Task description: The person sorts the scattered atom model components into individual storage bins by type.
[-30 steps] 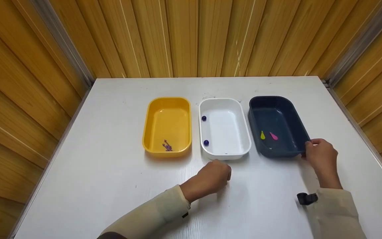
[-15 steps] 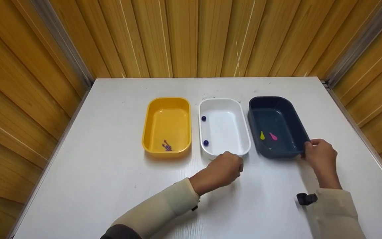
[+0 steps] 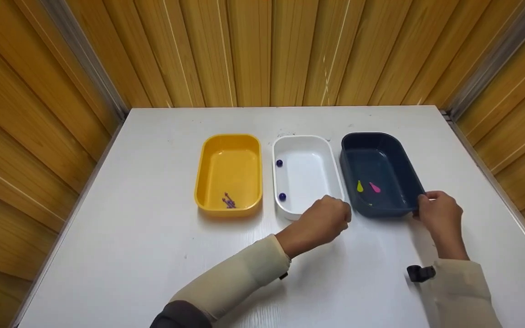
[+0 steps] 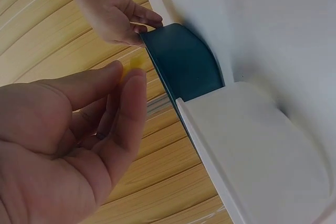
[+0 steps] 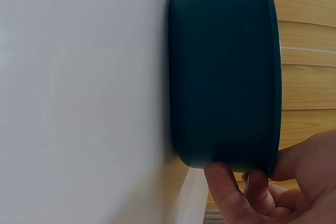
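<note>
Right hand [image 3: 440, 214] gripping near right corner of dark blue tray [image 3: 383, 150], rightmost on table [image 3: 130, 237]. Left hand [image 3: 326, 218] pinching small yellow piece [image 4: 137, 62] at white tray's [image 3: 306, 155] near right corner.

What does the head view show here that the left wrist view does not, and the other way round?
Only the head view shows the yellow tray, the tray contents: purple bits, blue beads and the yellow and pink pieces.

Only the left wrist view shows the small yellow piece pinched in the left hand, and the trays' outer walls.

Both show the right hand holding the dark blue tray by its rim, beside the white tray.
</note>
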Tool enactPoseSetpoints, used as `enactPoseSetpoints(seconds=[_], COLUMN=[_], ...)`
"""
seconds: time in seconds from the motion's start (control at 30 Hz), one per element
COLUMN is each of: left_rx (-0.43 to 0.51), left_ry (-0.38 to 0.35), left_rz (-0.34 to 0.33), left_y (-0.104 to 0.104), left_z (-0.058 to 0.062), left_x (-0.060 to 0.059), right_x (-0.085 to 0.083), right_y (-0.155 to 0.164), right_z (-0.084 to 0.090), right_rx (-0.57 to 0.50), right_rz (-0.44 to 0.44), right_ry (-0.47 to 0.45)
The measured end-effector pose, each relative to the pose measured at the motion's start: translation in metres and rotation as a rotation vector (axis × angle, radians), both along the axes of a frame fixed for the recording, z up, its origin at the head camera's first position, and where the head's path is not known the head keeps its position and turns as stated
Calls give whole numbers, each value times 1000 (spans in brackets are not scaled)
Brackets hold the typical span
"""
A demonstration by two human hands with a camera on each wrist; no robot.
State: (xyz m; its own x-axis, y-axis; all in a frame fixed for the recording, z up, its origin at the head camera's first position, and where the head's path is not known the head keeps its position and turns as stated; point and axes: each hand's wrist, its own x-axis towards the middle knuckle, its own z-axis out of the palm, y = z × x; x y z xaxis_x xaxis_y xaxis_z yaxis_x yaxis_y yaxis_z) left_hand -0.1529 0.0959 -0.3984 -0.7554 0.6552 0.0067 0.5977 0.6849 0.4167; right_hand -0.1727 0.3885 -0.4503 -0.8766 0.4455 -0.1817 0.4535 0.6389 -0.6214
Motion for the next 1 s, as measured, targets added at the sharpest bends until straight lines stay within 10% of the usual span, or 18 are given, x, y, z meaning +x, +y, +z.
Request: enactPoseSetpoints(seconds=[1.0], left_rx=[115], left_ry=[51], left_rz=[138], left_y=[47], left_z=[-1], left_x=[-34], right_x=[1], right_y=[-1], right_z=[3], right_rx=[5], right_rz=[8], right_ry=[1])
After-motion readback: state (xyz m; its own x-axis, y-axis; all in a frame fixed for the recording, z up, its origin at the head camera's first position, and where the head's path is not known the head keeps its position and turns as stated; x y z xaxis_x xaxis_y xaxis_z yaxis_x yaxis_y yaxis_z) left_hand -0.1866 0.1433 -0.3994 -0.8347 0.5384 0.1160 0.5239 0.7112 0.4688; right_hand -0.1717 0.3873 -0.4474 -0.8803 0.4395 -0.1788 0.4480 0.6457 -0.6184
